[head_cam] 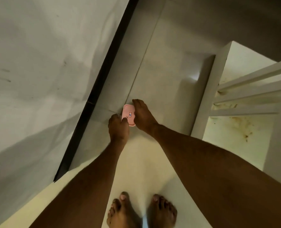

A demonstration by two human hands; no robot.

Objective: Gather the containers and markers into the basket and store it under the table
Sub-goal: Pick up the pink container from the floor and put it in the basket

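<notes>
Left hand and right hand grip a pink container; its small label unreadable.

A pale tiled floor was seen from above, bordered on the left by a dark skirting strip below a scuffed white wall. At the right, a stained white table was lit more brightly.

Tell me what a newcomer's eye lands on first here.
The pink container, mid-frame just above the tiled floor, gripped between the left hand and the right hand. Next come two bare feet at the bottom edge, and a stained white table on the right.
</notes>
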